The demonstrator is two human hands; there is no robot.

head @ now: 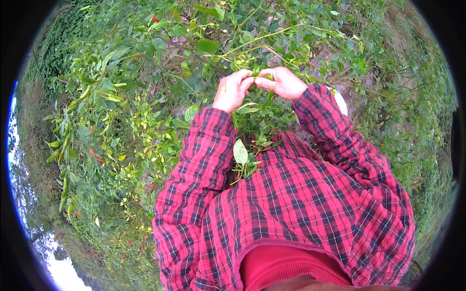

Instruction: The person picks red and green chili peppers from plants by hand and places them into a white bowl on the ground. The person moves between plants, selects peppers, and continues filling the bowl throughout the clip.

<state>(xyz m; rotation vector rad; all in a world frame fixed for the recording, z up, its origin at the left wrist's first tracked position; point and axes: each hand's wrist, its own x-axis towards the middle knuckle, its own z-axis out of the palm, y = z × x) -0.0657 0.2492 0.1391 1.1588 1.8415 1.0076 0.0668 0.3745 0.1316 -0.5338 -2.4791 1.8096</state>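
Thumb and fingertips of my left hand (228, 91) and my right hand (284, 83) almost meet over a chili pepper plant (265, 116). Both pinch a small green plant part (256, 73), either a stem or a pepper; the fingers hide most of it. A green chili pepper (269, 96) hangs just under my right hand. On the back of my left hand lies a yellowish leaf bit (223, 90). Leafy shoots with a pale leaf (240, 152) rest against the front of my plaid shirt (291, 196).
To the left, a branch bears several long green chilies (64, 143). Red chilies (95, 154) dot the dense plants beyond it. A thin bare branch (260, 37) crosses ahead of my hands. Part of a white object (340, 102) shows behind my right sleeve.
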